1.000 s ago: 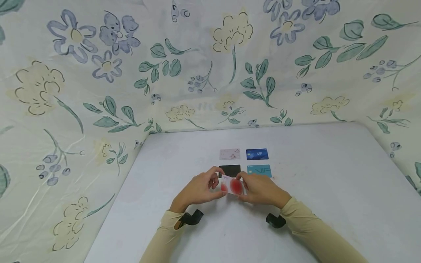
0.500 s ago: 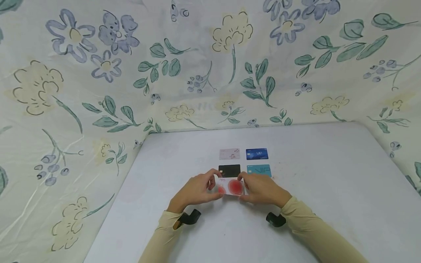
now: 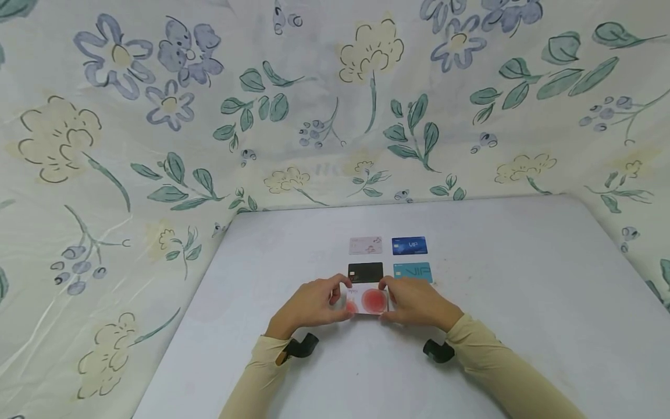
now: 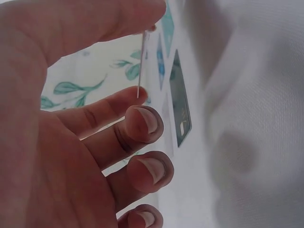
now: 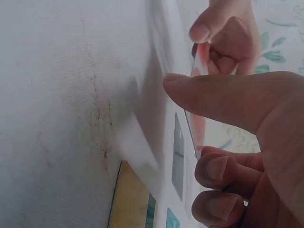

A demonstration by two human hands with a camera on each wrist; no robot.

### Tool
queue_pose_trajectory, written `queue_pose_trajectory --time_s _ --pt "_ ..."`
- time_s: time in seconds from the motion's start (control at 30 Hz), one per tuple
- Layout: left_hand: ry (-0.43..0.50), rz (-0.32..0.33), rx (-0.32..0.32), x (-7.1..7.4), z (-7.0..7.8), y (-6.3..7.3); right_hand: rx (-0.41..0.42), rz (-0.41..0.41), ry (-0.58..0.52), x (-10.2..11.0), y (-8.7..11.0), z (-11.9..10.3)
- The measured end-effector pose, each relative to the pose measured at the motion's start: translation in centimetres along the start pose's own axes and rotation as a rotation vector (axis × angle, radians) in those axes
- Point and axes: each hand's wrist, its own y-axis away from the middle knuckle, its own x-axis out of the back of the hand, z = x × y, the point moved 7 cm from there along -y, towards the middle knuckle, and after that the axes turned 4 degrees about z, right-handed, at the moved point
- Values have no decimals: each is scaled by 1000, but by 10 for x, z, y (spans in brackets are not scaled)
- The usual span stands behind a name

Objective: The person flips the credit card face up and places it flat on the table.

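A white card with red circles [image 3: 373, 301] is held between both hands, directly in front of a black card [image 3: 365, 272]. My left hand [image 3: 317, 301] pinches its left end between thumb and forefinger. On the opposite end, the right hand [image 3: 420, 301] grips the card the same way. Seen edge-on in the left wrist view, the card [image 4: 142, 66] is a thin white line between thumb and forefinger. The right wrist view shows its reddish face [image 5: 199, 128] by the right fingertips. A teal VIP card [image 3: 408, 270] is partly hidden by the right hand.
Behind the black and teal cards lie a pale pink card [image 3: 365, 245] and a blue VIP card [image 3: 409, 245]. The white table [image 3: 502, 279] ends at a flower-patterned cloth [image 3: 314, 116] at the back and sides. Dark devices [image 3: 438, 351] are worn at both wrists.
The tilted red-circled card has turned straight, its face now showing more fully, and lines up below the black card. My left hand has shifted slightly left; the right hand has barely moved.
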Motion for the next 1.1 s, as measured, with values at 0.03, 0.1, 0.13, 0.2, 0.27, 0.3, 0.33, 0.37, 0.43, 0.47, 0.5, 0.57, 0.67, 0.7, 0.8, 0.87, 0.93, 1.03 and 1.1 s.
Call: queue_pose_trajectory --time_s 0.03,0.1,0.13,0.2,0.27,0.3,0.33,0.37,0.43,0.47,0.5,0.57,0.67,0.7,0.8,0.87,0.93,1.03,1.1 --pt "-4 -3 -4 -1 0 0 -4 -1 -2 0 0 0" --pt "-13 -4 -12 -2 -1 -1 -15 -5 -5 -1 0 0" --pt "-16 -6 -14 -2 -1 -1 -17 -6 -8 -2 -1 0" --pt "-23 -10 -16 -3 -2 -1 -25 -10 -14 -3 -1 1" --pt "-32 -14 -17 -5 -2 -1 -33 -14 -19 -5 -1 1" --pt "-39 -19 -13 -5 -2 -1 -34 -16 -21 -6 -1 1" --pt "-48 -22 -9 -6 -2 -2 -37 -20 -22 -6 -1 1" --pt "-54 -27 -6 -7 -3 -2 -41 -25 -22 -7 -1 1" --pt "-65 -37 8 -9 -4 -3 -46 -31 -23 -8 -1 1" --pt "-72 -41 16 -10 -4 -3 -48 -35 -22 -9 -1 2" --pt "-74 -45 21 -10 -4 -3 -50 -38 -23 -9 -1 2" --pt "-72 -50 26 -11 -5 -3 -58 -43 -28 -10 -2 2" --pt "-76 -55 30 -11 -5 -3 -66 -47 -36 -11 -2 2" --pt "-74 -56 31 -12 -6 -3 -68 -49 -38 -12 -2 3" --pt "-78 -58 31 -14 -7 -3 -74 -54 -41 -14 -2 4" --pt "-78 -57 29 -14 -7 -3 -78 -59 -43 -15 -2 4" --pt "-75 -53 25 -15 -8 -3 -80 -63 -43 -15 -2 4" --pt "-71 -53 23 -15 -7 -3 -79 -65 -45 -15 -2 3" --pt "-70 -54 25 -15 -7 -3 -74 -63 -45 -14 -1 3"
